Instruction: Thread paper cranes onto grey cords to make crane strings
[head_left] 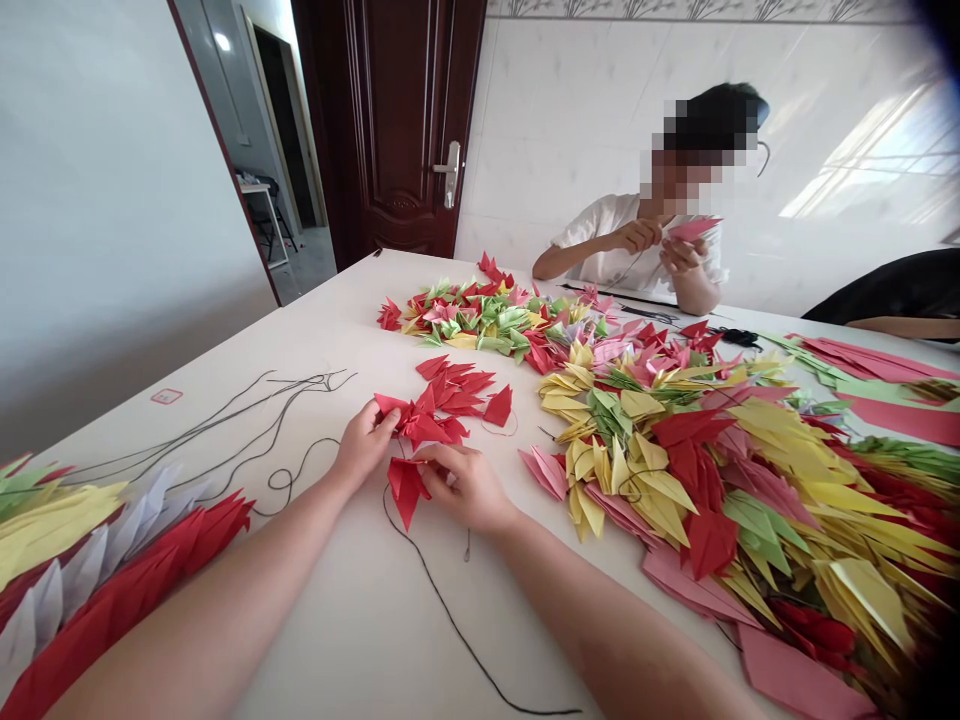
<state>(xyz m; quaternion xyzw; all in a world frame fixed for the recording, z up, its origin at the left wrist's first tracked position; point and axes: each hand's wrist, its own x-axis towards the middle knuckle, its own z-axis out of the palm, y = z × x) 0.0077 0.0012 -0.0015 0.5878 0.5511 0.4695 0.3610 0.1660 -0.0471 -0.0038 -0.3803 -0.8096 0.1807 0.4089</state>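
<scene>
My left hand (365, 443) pinches the end of a string of red folded paper cranes (450, 400) lying on the white table (360, 610). My right hand (465, 485) is closed on another red paper crane (407, 487) just below that cluster. A dark thread (450, 620) runs from under my right hand toward the near edge of the table.
A large heap of yellow, red, pink and green paper cranes (712, 470) covers the right side. Strung rows of red, white and yellow cranes (90, 570) lie at the near left. Loose dark threads (247, 415) lie beyond them. Across the table a person (660, 240) holds pink paper. A dark door (397, 120) is behind.
</scene>
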